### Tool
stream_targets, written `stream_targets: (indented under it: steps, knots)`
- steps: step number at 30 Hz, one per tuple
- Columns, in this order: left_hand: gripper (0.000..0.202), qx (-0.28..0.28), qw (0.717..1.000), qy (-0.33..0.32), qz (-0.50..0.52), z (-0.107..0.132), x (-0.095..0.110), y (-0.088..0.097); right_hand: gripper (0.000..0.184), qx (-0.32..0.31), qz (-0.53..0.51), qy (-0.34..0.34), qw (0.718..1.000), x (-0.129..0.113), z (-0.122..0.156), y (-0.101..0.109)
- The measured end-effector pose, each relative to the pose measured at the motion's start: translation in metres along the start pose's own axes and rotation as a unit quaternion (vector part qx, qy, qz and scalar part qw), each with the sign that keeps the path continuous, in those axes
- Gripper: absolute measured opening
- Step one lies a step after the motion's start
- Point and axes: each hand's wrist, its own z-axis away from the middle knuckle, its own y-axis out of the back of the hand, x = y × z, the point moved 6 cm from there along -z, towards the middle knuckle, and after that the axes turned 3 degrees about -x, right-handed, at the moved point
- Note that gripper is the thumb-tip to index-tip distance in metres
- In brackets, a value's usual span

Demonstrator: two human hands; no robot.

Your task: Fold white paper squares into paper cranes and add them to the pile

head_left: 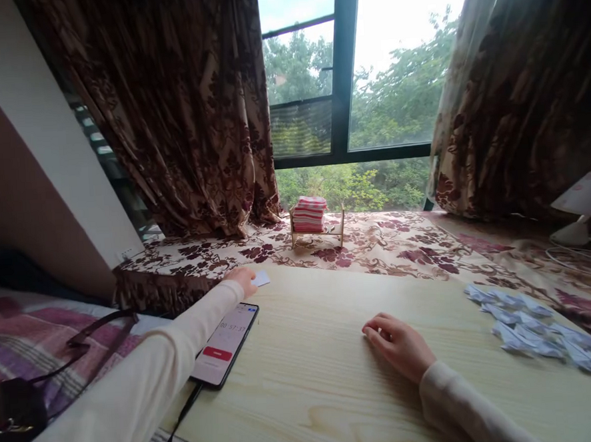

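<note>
My left hand (242,280) reaches out to the far left edge of the wooden table (313,353). Its fingers are closed on a small piece of white paper (261,278), which sticks out to the right of them. Beneath my left forearm lies a phone (226,348) with a timer and a red button on its screen; the sleeve covers part of it. My right hand (399,347) rests on the table right of centre, fingers loosely curled and nothing visible in them. Further right, several folded white paper pieces (526,320) lie in a loose group.
On the flower-patterned window ledge (377,243) stands a small wooden rack (343,226) with a stack of red-and-white striped cloth (309,215). A white lamp (587,196) is at the right. A black cable (180,415) runs from the phone off the table's near-left edge.
</note>
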Motion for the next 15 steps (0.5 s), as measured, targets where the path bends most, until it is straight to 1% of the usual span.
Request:
stream_targets:
  steps: [3,10,13,15]
  knots:
    - [0.031,-0.019,1.0,0.006,-0.011,-0.017,-0.011,-0.007,0.029,0.0,0.006,0.004,1.0,-0.001,0.002,-0.001]
    - [0.031,-0.06,0.998,0.008,0.013,-0.038,-0.02,-0.026,0.028,-0.007,0.01,0.006,1.0,-0.005,0.002,0.0]
    - [0.029,-0.061,0.997,0.005,0.044,-0.043,-0.026,-0.026,0.028,-0.006,0.007,0.005,1.0,-0.005,0.002,0.001]
    - [0.029,-0.059,0.995,0.007,0.076,-0.045,-0.029,-0.021,0.028,-0.004,0.004,0.006,1.0,-0.005,0.003,0.001]
